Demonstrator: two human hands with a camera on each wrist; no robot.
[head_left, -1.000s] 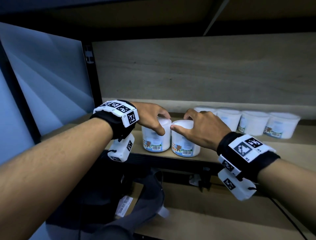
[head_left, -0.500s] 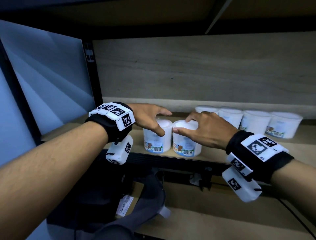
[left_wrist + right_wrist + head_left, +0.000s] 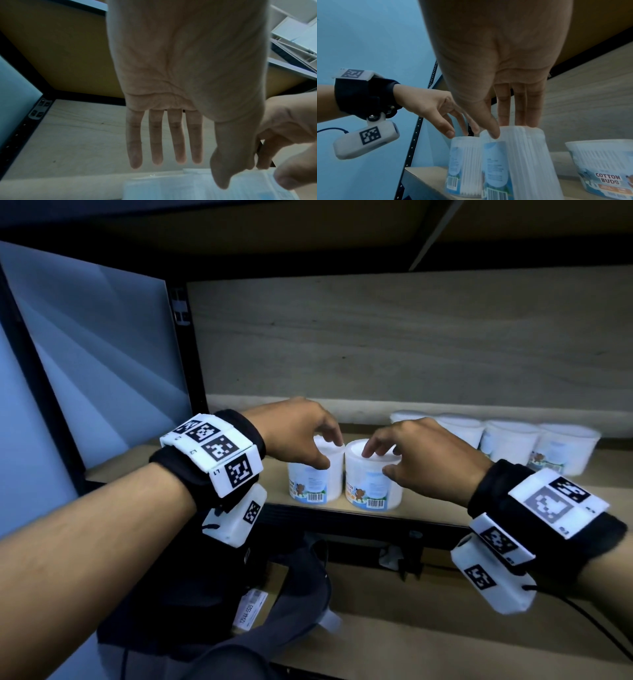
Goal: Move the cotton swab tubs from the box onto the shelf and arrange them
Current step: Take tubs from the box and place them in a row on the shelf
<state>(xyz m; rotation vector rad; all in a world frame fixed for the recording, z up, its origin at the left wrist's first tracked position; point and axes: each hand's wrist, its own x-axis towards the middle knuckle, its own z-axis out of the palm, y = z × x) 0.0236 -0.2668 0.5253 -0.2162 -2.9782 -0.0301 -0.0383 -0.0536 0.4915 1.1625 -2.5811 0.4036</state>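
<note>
Two white cotton swab tubs with bear labels and barcodes stand side by side at the front of the wooden shelf (image 3: 435,510). My left hand (image 3: 330,455) hovers over the left tub (image 3: 315,481), fingers straight, tips at its lid. In the left wrist view that hand (image 3: 192,174) is spread above the tub (image 3: 171,189). My right hand (image 3: 376,462) is over the right tub (image 3: 373,481). In the right wrist view its (image 3: 506,130) straight fingertips touch the lid rim of the tub (image 3: 522,162), with the thumb on the near side.
Several more tubs (image 3: 507,446) line the back right of the shelf; one (image 3: 604,162) reads "COTTON BUDS". A black upright post (image 3: 185,354) and a pale wall panel bound the left. A dark bag (image 3: 291,594) lies on the lower shelf.
Both hands have lifted and drawn back slightly from the two front tubs, their fingers straightening. The tubs stay in place.
</note>
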